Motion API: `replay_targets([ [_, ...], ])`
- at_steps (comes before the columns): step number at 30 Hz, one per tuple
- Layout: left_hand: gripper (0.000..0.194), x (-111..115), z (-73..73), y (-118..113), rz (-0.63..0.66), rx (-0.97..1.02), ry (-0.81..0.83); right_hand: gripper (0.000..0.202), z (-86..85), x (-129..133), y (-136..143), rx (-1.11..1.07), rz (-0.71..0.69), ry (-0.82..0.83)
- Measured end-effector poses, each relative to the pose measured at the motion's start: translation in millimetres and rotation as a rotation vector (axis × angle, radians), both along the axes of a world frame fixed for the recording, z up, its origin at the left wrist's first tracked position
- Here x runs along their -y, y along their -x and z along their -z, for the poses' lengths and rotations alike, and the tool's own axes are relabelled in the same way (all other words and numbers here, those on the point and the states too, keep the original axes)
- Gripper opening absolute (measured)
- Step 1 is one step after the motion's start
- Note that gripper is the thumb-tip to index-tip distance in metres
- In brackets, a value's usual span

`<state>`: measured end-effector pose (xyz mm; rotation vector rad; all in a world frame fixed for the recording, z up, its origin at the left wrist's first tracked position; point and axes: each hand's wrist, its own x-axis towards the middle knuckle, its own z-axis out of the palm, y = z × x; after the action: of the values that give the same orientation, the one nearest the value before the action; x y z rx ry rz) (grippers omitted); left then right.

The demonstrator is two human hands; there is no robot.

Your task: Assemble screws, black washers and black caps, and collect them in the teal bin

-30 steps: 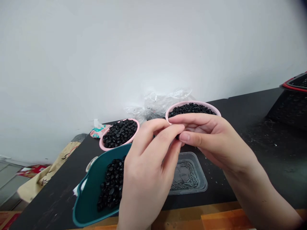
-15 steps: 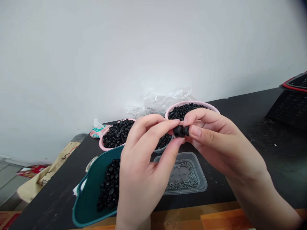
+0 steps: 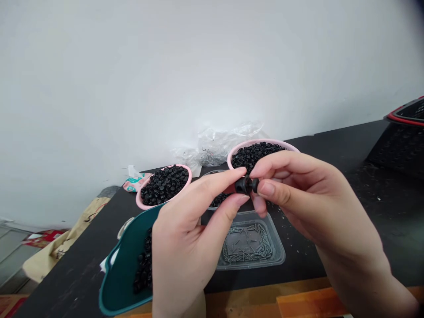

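Observation:
Between thumb and fingers, my left hand (image 3: 192,234) pinches a black cylindrical part (image 3: 242,185). My right hand (image 3: 308,198) grips a smaller black knob (image 3: 255,185) at the right end of that part; the two pieces meet end to end. Both hands are raised over a clear plastic tray (image 3: 281,251) of small metal pins (image 3: 255,254). Behind my left hand, a round clear container (image 3: 215,171) of small dark pieces is partly hidden.
Two pink baskets (image 3: 141,203) (image 3: 232,148) hold black parts, as does a teal bin (image 3: 115,282) at the left. Crumpled clear plastic (image 3: 215,141) lies by the wall. A black crate (image 3: 397,145) stands at the far right; a wooden edge (image 3: 245,300) runs along the front.
My left hand has shifted left and lower, its fingers closer together. The held black pieces have moved slightly left and down, and my right hand's lower finger now shows beneath them.

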<state>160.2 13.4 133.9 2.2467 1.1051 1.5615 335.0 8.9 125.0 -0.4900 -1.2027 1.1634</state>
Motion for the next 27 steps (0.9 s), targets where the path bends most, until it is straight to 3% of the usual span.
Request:
replay_targets([
  [4, 0.034, 1, -0.1, 0, -0.018, 0.072, 0.022, 0.012, -2.3, 0, -3, 0.001, -0.056, 0.023],
  [11, 0.026, 0, -2.1, 2, 0.032, 0.023, 0.009, 0.012, -7.0, -3, -10, 0.094, -0.037, 0.006],
  [17, 0.026, -2, -1.6, 1, 0.044, -0.031, -0.022, 0.014, -10.1, 1, -11, 0.197, 0.106, 0.011],
  [24, 0.034, 2, -6.9, 1, 0.161, -0.041, 0.0, 0.015, -12.5, 6, -12, 0.232, 0.037, 0.041],
  [27, 0.04, -2, -6.9, 0, 0.18, -0.055, -0.002, 0.022, -9.5, 7, -13, 0.348, 0.146, -0.055],
])
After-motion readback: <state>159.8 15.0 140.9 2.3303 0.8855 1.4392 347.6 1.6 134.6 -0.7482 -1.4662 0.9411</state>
